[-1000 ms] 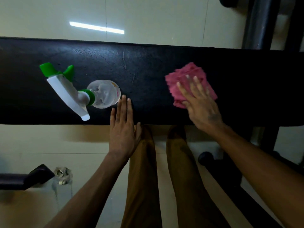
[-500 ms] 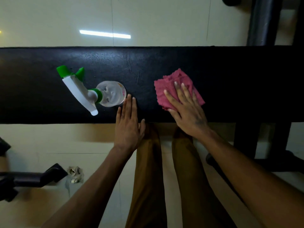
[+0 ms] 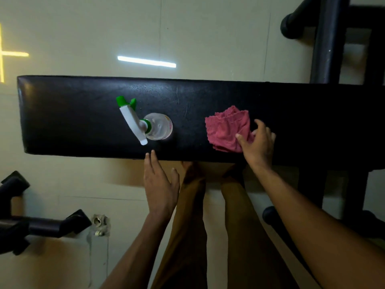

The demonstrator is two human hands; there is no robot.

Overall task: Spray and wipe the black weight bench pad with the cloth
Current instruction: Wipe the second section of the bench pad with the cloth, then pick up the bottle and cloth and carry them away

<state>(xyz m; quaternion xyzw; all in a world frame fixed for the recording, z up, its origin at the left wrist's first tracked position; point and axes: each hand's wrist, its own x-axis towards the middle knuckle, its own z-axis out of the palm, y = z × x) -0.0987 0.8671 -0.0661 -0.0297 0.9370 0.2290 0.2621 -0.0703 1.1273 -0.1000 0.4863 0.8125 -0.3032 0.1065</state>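
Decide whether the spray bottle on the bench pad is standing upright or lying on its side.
Upright. The spray bottle is seen from above: its round clear body shows as a circle on the bench pad, with the white-and-green trigger head on top.

The bench pad [image 3: 83, 113] looked like black vinyl or fake leather, slightly shiny, with a fine pebbly grain and a couple of thin scratches catching the light. The cloth [image 3: 228, 130] was pink, soft and nubbly, kind of terry-like, totally matt and rumpled. The spray bottle [image 3: 159, 127] was clear, smooth plastic, with a glossy white and green plastic trigger head [image 3: 130, 117]. The floor [image 3: 83, 34] was pale glossy tile, shiny enough to mirror a light strip. The frame tubes [image 3: 327, 38] looked like dark painted metal with a dull sheen.
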